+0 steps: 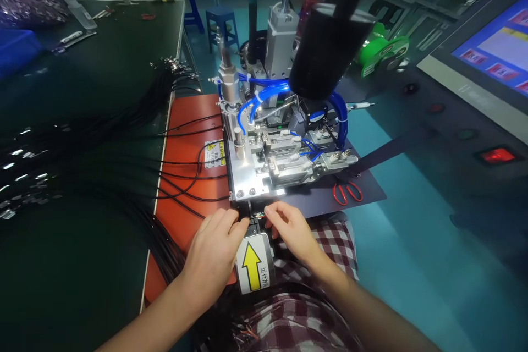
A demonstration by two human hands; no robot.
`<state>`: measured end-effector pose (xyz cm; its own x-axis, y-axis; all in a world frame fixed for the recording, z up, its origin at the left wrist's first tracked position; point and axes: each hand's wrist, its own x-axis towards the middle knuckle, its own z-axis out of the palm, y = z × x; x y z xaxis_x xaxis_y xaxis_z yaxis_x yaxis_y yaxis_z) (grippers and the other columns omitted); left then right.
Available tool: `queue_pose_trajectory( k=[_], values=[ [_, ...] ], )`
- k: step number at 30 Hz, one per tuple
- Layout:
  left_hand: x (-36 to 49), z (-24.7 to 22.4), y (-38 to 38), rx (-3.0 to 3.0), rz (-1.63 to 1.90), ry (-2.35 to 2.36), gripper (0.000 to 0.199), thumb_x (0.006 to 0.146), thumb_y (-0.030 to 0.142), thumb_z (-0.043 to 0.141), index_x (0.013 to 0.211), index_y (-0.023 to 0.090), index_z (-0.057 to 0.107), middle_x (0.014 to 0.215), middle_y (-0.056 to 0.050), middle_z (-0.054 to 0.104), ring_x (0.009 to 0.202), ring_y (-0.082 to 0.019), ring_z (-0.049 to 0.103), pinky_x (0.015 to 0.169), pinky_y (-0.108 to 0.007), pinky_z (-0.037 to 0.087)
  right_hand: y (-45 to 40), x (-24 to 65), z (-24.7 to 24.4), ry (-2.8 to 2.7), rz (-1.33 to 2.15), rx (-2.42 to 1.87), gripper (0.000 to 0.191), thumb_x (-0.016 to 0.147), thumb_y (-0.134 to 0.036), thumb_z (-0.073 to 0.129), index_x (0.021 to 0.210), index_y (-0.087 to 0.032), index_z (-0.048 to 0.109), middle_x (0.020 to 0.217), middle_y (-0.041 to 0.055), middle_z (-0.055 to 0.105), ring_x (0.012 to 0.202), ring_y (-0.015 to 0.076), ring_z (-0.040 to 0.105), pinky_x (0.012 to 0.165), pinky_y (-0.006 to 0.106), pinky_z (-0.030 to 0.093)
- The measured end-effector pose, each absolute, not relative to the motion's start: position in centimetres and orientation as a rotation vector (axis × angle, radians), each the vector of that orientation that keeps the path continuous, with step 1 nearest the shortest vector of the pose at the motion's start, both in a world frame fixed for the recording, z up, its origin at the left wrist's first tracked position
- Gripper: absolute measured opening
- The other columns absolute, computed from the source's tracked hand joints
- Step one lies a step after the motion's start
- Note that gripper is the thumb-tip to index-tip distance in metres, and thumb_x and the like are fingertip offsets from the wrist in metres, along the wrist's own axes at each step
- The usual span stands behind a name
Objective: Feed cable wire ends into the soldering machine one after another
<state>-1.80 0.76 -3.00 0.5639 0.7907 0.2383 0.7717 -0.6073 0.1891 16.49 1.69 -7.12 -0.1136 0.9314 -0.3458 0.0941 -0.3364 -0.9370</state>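
Observation:
My left hand (216,243) is closed, fingers curled down at the front edge of a metal machine (251,179); what it grips is hidden beneath the fingers. Opposite it, my right hand (292,229) pinches the tip of thin coloured wires (259,215) between thumb and forefinger. These wires lie over a small black fixture (254,225) between both hands. Just below is a white plate with a yellow arrow (252,264). Several black cables (192,195) run across the orange board (175,159) to the machine's left side.
Cable bundles (144,104) spread over the dark table (82,286) at left. Red-handled scissors (347,193) lie right of the machine. A black nozzle (330,52) hangs above it. A control panel with a screen (495,49) stands at right, a blue stool (220,19) behind.

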Motion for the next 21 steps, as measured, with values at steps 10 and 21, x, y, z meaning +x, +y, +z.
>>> queue_pose_trajectory(
  k=[10, 21],
  values=[
    [-1.9, -3.5, 1.0, 2.615, 0.566, 1.285, 0.027, 0.082, 0.003, 0.04, 0.098, 0.008, 0.062, 0.087, -0.011, 0.057, 0.079, -0.022, 0.053, 0.067, -0.033, 0.052, 1.4, 15.3, -7.4, -1.123, 1.511, -1.349, 0.024, 0.085, -0.039, 0.053, 0.073, -0.019, 0.049, 0.059, -0.0052, 0.046, 0.048, 0.0093, 0.044, 0.046, 0.023, 0.034],
    [-1.3, -2.6, 0.8, 2.582, 0.357, 1.374, 0.027, 0.084, 0.006, 0.042, 0.103, 0.01, 0.06, 0.089, -0.011, 0.058, 0.081, -0.023, 0.054, 0.07, -0.038, 0.052, 2.1, 15.7, -7.2, -0.908, 1.787, -1.216, 0.035, 0.078, -0.051, 0.055, 0.066, -0.019, 0.049, 0.059, -0.004, 0.05, 0.047, 0.0096, 0.045, 0.05, 0.025, 0.036]
  ],
)
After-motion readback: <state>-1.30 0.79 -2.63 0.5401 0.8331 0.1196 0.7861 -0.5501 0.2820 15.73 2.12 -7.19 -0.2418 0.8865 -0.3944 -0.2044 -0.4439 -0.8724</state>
